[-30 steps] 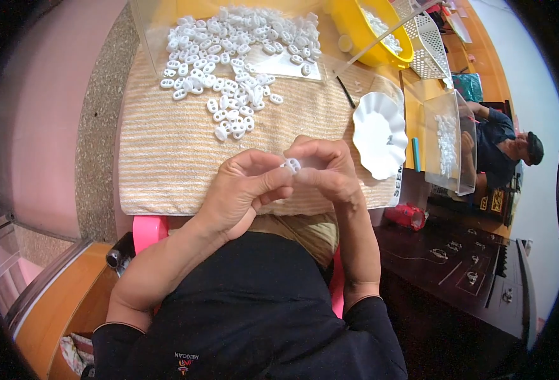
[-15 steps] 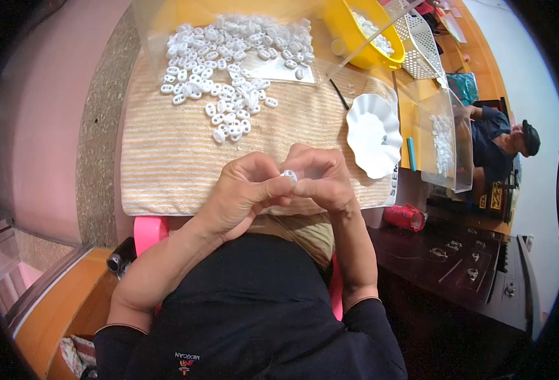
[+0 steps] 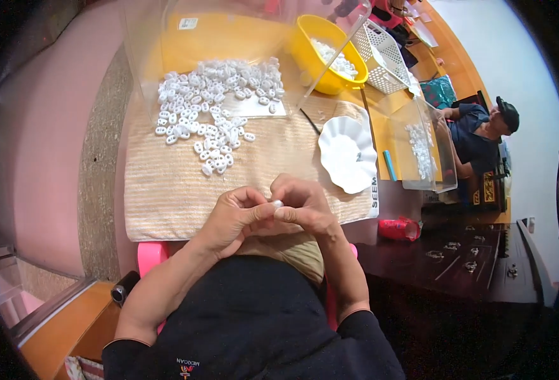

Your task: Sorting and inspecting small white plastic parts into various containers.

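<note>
Between the fingertips of both hands is one small white plastic piece point(image 3: 278, 204), mostly covered by the fingers. My left hand point(image 3: 241, 218) is closed, its thumb and forefinger pinching the piece from the left. From the other side my right hand point(image 3: 301, 206) grips it with thumb and bent fingers. Beyond the hands, a heap of white oval plastic pieces with two holes point(image 3: 213, 95) spreads over a striped beige towel point(image 3: 165, 183). A scalloped white dish point(image 3: 346, 164) sits on the towel at the right, with something small and dark in it.
A clear plastic box point(image 3: 441, 171) holding white pieces stands at the right, a teal bar point(image 3: 389, 165) beside it. Far back are a yellow basin point(image 3: 301, 50) and a white perforated basket point(image 3: 381, 63). A co-worker in a dark cap point(image 3: 507, 117) sits at far right.
The view has tilted, so table things appear lower and slightly left. Both hands still hold the small piece together; its visible part has turned a little and shows less.
</note>
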Demonstrator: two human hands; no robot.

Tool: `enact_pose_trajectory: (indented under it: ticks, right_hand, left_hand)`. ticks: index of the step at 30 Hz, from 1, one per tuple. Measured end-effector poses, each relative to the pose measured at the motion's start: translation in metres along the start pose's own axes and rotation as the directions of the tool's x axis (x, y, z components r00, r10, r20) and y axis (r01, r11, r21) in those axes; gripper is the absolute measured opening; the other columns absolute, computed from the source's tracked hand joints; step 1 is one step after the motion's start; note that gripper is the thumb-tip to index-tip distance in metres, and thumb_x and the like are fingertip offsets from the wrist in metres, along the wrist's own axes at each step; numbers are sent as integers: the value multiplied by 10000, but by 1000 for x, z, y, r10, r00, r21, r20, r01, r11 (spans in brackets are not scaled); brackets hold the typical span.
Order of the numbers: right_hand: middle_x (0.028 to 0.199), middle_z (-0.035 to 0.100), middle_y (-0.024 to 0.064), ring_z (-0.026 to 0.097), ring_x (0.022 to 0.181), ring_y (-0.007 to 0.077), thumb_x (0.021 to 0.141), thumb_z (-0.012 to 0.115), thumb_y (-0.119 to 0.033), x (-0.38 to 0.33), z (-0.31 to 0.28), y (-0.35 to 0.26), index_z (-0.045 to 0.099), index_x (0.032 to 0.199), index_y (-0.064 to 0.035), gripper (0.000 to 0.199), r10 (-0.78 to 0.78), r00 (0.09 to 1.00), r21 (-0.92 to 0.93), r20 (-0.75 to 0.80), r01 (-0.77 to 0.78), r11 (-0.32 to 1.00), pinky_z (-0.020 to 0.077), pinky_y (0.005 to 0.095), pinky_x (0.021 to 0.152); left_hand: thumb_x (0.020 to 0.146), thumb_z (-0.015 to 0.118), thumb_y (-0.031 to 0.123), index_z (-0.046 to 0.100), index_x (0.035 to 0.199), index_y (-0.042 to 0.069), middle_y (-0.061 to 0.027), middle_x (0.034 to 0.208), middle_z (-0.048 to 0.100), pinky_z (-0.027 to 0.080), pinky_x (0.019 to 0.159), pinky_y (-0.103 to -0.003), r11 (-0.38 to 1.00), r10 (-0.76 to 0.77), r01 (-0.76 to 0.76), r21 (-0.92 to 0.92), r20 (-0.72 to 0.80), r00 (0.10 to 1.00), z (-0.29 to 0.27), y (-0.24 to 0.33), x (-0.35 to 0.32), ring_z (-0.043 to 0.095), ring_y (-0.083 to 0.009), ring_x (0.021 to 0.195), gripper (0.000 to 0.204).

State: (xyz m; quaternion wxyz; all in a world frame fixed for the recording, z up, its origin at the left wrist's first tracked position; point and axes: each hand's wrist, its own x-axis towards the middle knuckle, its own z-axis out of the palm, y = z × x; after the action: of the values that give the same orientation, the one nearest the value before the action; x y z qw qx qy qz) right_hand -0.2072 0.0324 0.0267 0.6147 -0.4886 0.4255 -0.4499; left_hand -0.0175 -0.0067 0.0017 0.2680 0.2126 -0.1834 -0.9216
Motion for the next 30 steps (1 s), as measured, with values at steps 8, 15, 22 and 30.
enact_pose_trajectory:
  ticks: [8, 15, 22, 30]
  right_hand:
    - [919, 661, 111, 642, 823, 166, 809, 685, 28, -2, -6, -25, 642, 947, 41, 145, -115, 918, -246, -379, 20, 969, 526, 283, 715]
    - [773, 655, 59, 605, 657, 98, 882, 667, -104, 56, -85, -89, 658, 963, 53, 177, -654, 524, -673, -546, 190, 715, 511, 228, 619]
    - [814, 699, 113, 652, 665, 156, 814, 718, -141, 122, -187, -113, 675, 975, 34, 242, -779, 542, -948, -316, -150, 280, 522, 280, 655]
    - [770, 688, 81, 629, 661, 116, 809, 701, -30, 94, -104, -52, 688, 908, -10, 102, -632, 739, -878, -234, 118, 464, 508, 253, 622]
  left_hand:
    - [875, 683, 85, 616, 903, 45, -94, 957, 674, 571, 713, -256, 999, 42, -42, 5, -70, 997, 0, 3, 3, 646, -120, 773, 83]
    - [873, 685, 83, 632, 935, 38, -110, 1044, 668, 565, 741, -259, 999, 18, -13, 50, -101, 995, 1, 4, 3, 642, -113, 802, 93]
    - [867, 688, 73, 639, 939, 34, -100, 1027, 670, 560, 735, -252, 998, 25, -19, 60, -104, 994, 3, 2, 1, 638, -104, 800, 95]
    - [878, 666, 68, 608, 941, 32, -100, 1008, 662, 563, 741, -255, 998, 34, -29, 48, -122, 992, 3, 8, -1, 628, -102, 800, 93]
